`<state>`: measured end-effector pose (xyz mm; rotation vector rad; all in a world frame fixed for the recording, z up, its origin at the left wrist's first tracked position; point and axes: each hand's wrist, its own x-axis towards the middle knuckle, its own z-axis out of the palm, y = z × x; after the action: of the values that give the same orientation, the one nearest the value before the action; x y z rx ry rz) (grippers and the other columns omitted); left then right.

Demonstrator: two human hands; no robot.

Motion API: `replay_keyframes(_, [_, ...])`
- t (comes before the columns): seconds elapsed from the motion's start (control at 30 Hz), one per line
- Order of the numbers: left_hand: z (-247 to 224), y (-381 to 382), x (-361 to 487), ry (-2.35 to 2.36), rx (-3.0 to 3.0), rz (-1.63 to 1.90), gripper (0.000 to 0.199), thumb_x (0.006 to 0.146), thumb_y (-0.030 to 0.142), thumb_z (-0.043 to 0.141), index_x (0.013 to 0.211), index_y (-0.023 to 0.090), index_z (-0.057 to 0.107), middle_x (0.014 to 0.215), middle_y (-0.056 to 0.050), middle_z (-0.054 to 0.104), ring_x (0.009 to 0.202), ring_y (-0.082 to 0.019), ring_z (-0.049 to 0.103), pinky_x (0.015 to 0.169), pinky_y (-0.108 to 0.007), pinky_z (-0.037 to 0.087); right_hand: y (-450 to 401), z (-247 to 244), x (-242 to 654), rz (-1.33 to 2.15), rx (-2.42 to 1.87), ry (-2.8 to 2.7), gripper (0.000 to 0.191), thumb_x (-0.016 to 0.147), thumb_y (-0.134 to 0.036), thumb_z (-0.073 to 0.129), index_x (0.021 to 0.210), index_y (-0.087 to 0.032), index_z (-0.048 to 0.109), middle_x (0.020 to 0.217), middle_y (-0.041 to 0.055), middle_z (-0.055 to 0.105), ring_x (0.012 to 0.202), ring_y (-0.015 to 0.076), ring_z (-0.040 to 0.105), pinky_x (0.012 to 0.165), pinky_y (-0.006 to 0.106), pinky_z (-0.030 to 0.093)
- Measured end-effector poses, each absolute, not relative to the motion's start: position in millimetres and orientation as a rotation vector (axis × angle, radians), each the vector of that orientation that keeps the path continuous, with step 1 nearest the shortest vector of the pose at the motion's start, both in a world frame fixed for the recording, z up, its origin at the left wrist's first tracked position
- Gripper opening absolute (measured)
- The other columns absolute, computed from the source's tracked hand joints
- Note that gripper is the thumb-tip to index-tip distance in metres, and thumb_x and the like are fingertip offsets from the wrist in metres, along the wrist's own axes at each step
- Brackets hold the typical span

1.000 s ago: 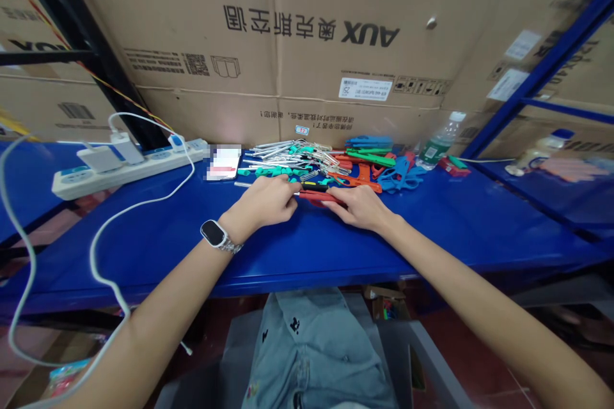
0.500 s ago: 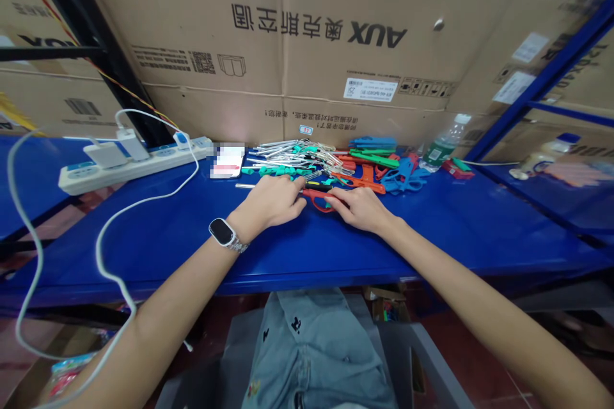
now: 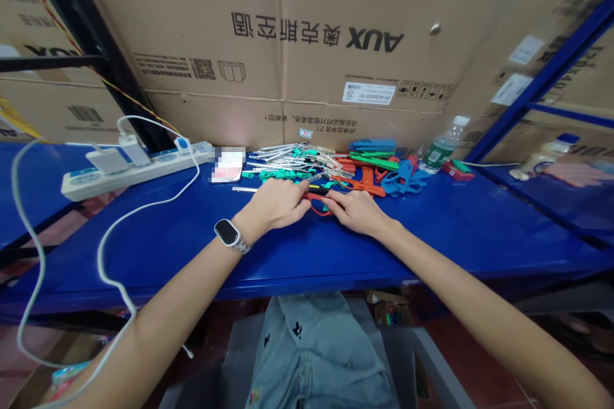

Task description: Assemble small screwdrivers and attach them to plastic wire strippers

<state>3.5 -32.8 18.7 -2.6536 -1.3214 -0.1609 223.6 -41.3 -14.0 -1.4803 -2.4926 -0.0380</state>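
Between both hands, just above the blue tabletop, lies a red long-nosed lighter (image 3: pixel 316 197) with a looped trigger guard. My left hand (image 3: pixel 281 204), with a watch at the wrist, has its fingers closed around the lighter's left part. A thin metal tube (image 3: pixel 244 189) sticks out to the left past that hand. My right hand (image 3: pixel 357 209) pinches the red handle from the right, and the fingers cover much of it. Just behind the hands is a heap of metal tubes (image 3: pixel 283 156), teal small parts (image 3: pixel 278 174) and orange handle pieces (image 3: pixel 367 182).
Blue handle pieces (image 3: pixel 405 177) and green ones (image 3: pixel 374 158) lie at the right of the heap. Farther right stands a plastic bottle (image 3: pixel 439 150). A white power strip (image 3: pixel 139 172) with a trailing cable (image 3: pixel 139 206) is on the left. Cardboard (image 3: pixel 307 57) walls the back.
My left hand has moved slightly to the right, nearer my right hand. Both hands still hold the red lighter, and the view has tilted slightly.
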Motion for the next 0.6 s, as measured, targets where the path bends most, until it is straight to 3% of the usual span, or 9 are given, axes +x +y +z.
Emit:
replay_keyframes(0.13, [16, -28, 2, -1.26, -2.716, -0.225, 0.044, 0.097, 0.032, 0.027, 0.117, 0.011, 0.061, 0.07, -0.01, 0.066, 0.063, -0.027, 0.061, 0.062, -0.037, 0.036, -42, -13, 224, 0.009, -1.514, -2.452, 0.045, 0.111, -0.045, 0.036, 0.102, -0.021, 0.073, 0.083, 0.0058, 0.076, 0.072, 0.02, 0.066, 0.062, 0.029, 0.027])
replay_keyframes(0.3, [11, -21, 2, -1.225, -2.729, -0.207, 0.047, 0.09, 0.035, 0.036, 0.121, 0.008, 0.058, 0.069, -0.011, 0.065, 0.06, -0.029, 0.059, 0.061, -0.039, 0.039, -42, -14, 225, -0.007, -1.516, -2.46, 0.042, 0.111, -0.045, 0.04, 0.105, -0.021, 0.073, 0.082, 0.0055, 0.076, 0.073, 0.02, 0.066, 0.061, 0.03, 0.022])
replay_keyframes(0.43, [10, -16, 2, -1.234, -2.749, -0.233, 0.051, 0.088, 0.035, 0.038, 0.124, 0.006, 0.058, 0.069, -0.013, 0.066, 0.061, -0.031, 0.06, 0.063, -0.041, 0.042, -41, -14, 226, 0.081, -1.516, -2.411, 0.043, 0.11, -0.046, 0.04, 0.096, -0.022, 0.073, 0.079, 0.004, 0.074, 0.073, 0.019, 0.064, 0.061, 0.029, 0.023])
replay_keyframes(0.53, [11, -11, 1, -1.222, -2.795, -0.384, 0.055, 0.091, 0.037, 0.038, 0.132, 0.005, 0.055, 0.08, -0.016, 0.071, 0.071, -0.033, 0.064, 0.07, -0.044, 0.047, -38, -15, 227, 0.184, -1.503, -2.348, 0.044, 0.11, -0.046, 0.04, 0.089, -0.022, 0.07, 0.073, 0.0023, 0.069, 0.072, 0.0185, 0.062, 0.061, 0.028, 0.024])
replay_keyframes(0.6, [12, -7, 0, -1.149, -2.827, -0.577, 0.056, 0.096, 0.042, 0.037, 0.138, 0.007, 0.052, 0.097, -0.019, 0.074, 0.09, -0.036, 0.067, 0.082, -0.048, 0.049, -37, -17, 228, 0.254, -1.489, -2.297, 0.045, 0.11, -0.048, 0.04, 0.086, -0.022, 0.068, 0.07, 0.0014, 0.067, 0.071, 0.0181, 0.061, 0.061, 0.027, 0.025])
